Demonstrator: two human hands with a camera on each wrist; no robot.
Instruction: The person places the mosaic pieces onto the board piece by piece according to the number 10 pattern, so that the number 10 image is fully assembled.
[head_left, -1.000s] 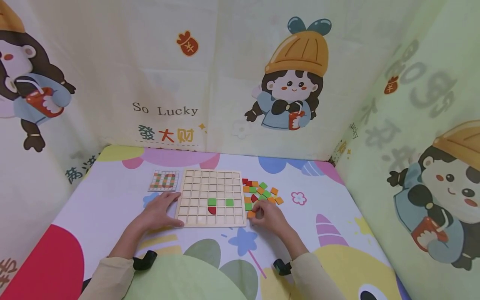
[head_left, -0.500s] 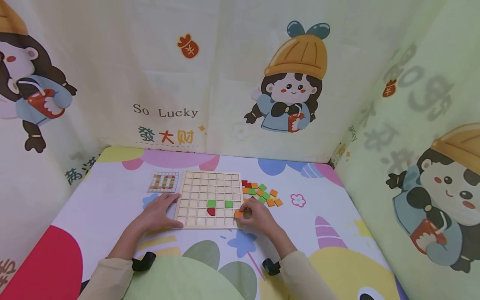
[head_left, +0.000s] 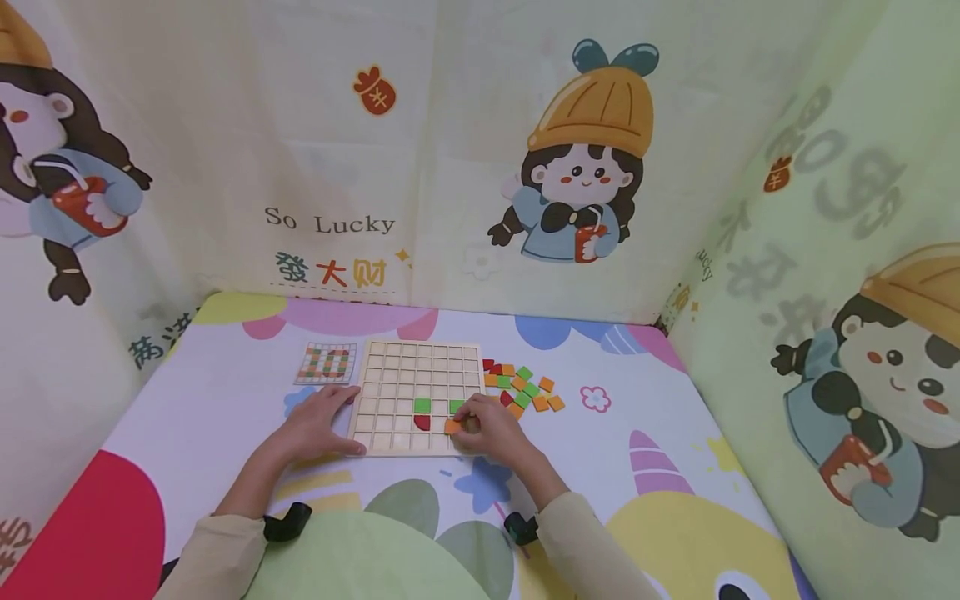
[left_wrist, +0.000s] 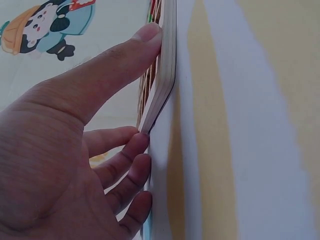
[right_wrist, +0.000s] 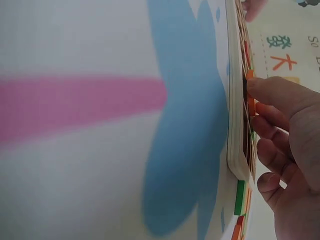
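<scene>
While the right hand (head_left: 489, 427) pinches an orange tile (head_left: 452, 427) between thumb and fingers, that piece lies left of the grip, over the grid board (head_left: 408, 363), just nearside of a green tile (head_left: 455, 406), right of a red piece (head_left: 422, 422); square, no long axis; seating, cannot tell; left hand (head_left: 318, 425), farther off, fingers spread, touching the board's left edge

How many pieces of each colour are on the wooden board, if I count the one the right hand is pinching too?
Green pieces on the board: 2
Red piece on the board: 1
Orange piece in the right hand: 1
Total: 4
</scene>
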